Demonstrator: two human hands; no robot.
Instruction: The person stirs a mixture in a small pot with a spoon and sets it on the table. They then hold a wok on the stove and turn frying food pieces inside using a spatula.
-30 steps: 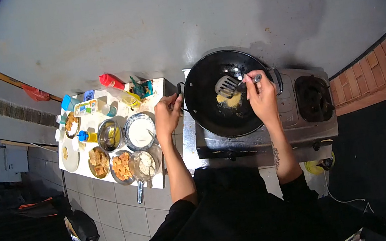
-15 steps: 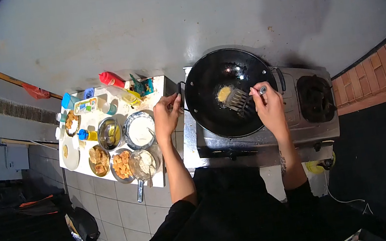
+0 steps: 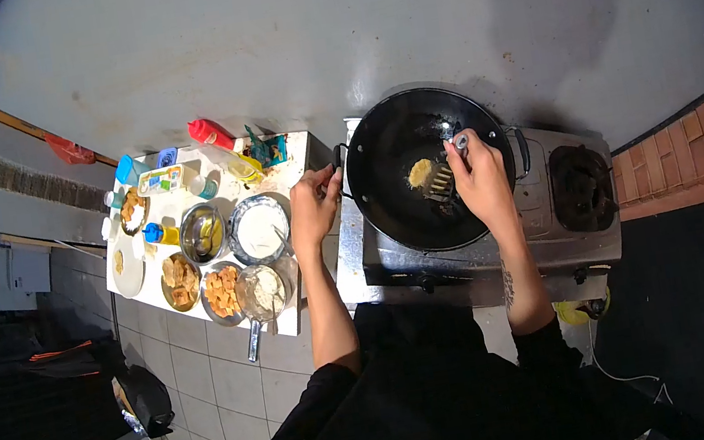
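A large black wok (image 3: pixel 397 213) sits on the left burner of a metal gas stove. My left hand (image 3: pixel 316 207) is closed on the wok's left handle (image 3: pixel 339 170). In my right hand (image 3: pixel 481 171) is the handle of a slotted spatula (image 3: pixel 437 182), its head low inside the wok. The spatula's head lies against the right side of a small yellowish food piece (image 3: pixel 421 173). Dark bits and a shiny patch show on the wok's surface.
Left of the stove, a white table (image 3: pixel 289 318) holds bowls of food, a bowl of white stuff (image 3: pixel 261 231), a small pan (image 3: pixel 261 292), a red bottle (image 3: pixel 210 134) and other containers. A second burner (image 3: pixel 582 187) is at the right.
The spatula has swung from above the food piece to its right side, and my right hand moved with it. The food piece looks more compact. My left hand stays at the handle.
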